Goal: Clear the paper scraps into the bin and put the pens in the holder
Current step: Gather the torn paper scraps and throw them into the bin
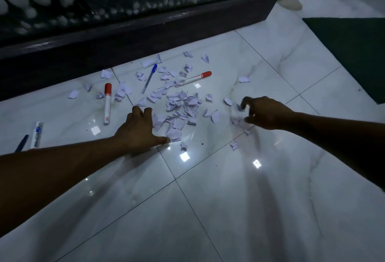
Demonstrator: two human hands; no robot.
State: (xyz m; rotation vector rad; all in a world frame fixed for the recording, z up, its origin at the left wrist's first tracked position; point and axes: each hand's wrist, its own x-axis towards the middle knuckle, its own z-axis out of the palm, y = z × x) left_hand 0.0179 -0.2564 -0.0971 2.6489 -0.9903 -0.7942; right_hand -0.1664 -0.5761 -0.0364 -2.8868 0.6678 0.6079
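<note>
Five pens lie around one scrap pile (pixel 181 107), the landmark here. Upright red marker (pixel 107 103): left of pile. Second red marker (pixel 194 78) and blue pen (pixel 150 78): beyond pile. Blue marker (pixel 37 135) and dark pen (pixel 21 143): far left. Bin, holder: not in view. Left hand (pixel 139 130): spread flat on floor (pixel 208 199), touching the pile's near-left edge. Right hand (pixel 264 114): right of pile, fingers curled over stray scraps; whether it grips any, cannot tell. Advice: sweep both hands inward, gather outliers first, keep palms low.
</note>
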